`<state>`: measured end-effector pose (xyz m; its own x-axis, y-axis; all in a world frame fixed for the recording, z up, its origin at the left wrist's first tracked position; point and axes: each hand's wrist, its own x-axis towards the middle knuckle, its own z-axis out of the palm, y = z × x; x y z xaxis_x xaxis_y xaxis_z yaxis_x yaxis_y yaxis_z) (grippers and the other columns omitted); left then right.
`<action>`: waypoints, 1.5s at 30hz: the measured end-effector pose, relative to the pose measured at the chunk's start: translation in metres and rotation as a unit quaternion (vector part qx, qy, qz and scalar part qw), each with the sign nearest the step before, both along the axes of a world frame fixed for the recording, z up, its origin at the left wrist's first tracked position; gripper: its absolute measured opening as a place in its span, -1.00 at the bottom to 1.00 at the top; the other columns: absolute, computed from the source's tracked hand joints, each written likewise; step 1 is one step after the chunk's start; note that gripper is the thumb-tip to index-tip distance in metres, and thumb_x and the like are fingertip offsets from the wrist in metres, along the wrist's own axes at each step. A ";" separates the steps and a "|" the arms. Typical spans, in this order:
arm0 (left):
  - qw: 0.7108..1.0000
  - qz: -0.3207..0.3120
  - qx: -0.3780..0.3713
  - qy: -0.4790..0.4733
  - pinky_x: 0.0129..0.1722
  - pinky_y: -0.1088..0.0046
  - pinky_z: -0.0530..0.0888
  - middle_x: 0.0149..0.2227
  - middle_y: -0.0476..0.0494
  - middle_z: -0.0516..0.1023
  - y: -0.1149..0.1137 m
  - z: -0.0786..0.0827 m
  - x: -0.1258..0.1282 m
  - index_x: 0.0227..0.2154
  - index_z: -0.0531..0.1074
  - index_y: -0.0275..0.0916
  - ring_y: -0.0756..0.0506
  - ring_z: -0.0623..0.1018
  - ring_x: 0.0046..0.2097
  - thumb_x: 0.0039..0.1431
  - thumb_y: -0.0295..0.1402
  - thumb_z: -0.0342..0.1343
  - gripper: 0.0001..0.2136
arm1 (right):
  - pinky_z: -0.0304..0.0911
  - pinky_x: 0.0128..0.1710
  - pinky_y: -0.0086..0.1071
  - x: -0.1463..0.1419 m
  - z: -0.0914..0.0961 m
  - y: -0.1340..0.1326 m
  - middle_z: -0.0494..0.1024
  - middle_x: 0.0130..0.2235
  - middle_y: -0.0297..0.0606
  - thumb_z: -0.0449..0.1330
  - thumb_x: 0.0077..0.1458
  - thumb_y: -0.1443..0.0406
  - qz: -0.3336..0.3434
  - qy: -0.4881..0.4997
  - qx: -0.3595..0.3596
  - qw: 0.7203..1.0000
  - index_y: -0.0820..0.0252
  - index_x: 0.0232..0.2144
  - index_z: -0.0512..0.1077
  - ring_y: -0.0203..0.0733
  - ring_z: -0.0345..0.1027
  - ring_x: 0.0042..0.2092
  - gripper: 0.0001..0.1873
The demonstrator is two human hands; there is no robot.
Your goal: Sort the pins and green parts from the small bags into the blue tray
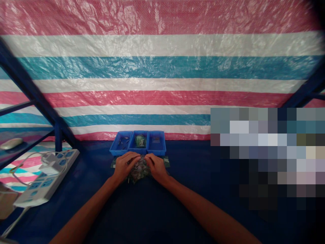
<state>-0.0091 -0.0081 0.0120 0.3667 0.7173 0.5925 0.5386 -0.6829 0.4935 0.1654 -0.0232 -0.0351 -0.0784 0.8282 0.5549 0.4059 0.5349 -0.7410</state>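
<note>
Plastic bag [139, 173]: thin, see-through, crumpled, with a greenish-grey tint and scattered glints. Lies on the worktop at 6 o'clock from the centre of view, between the two hands. Slender, shiny metal pieces [136, 165] show at its upper part; exact count too small to read. Flat greenish film [166, 161] juts out beyond both hands; cannot tell whether it belongs to the same bag.

Left hand [126, 164] on the bag's 10 o'clock side, right hand [156, 166] at 2 o'clock. Fingers of both bent inward, tips near each other over the bag; cannot tell whether either pinches it.

At 12 o'clock from the bag: three blue trays [131, 152], smooth, rectangular, side by side. Left one holds thin metal pieces; middle one, a greenish plastic packet [140, 141]. Worktop [88, 173] dark blue. Wrinkled, glossy striped sheet [162, 67] beyond, woven texture.
</note>
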 end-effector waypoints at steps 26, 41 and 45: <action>0.998 0.056 0.016 0.002 -0.21 0.41 0.44 -0.35 -0.08 0.53 0.007 -0.008 -0.004 -0.35 0.41 -0.25 -0.07 0.53 -0.27 0.22 -0.29 0.04 -0.86 | 0.20 -0.26 -0.45 0.000 0.005 -0.003 0.50 -0.36 -0.27 -0.11 0.28 0.26 0.004 0.026 0.004 1.000 0.22 -0.20 0.41 -0.25 0.38 -0.33 -0.68; 0.999 0.003 0.048 0.022 -0.16 0.43 0.47 -0.26 -0.10 0.55 0.010 -0.007 -0.003 -0.16 0.52 -0.18 -0.06 0.54 -0.21 0.27 -0.34 -0.04 -0.76 | 0.20 -0.27 -0.44 0.001 0.005 -0.003 0.50 -0.36 -0.27 -0.11 0.28 0.26 -0.011 0.028 0.005 1.000 0.21 -0.21 0.41 -0.24 0.39 -0.33 -0.68; 0.999 0.008 0.038 0.018 -0.10 0.40 0.46 -0.20 -0.11 0.57 0.010 -0.008 -0.003 -0.12 0.49 -0.19 -0.07 0.54 -0.15 0.27 -0.35 -0.04 -0.76 | 0.21 -0.28 -0.45 0.001 0.004 -0.002 0.50 -0.37 -0.27 -0.11 0.27 0.26 -0.009 0.027 0.008 1.000 0.22 -0.21 0.42 -0.24 0.39 -0.33 -0.69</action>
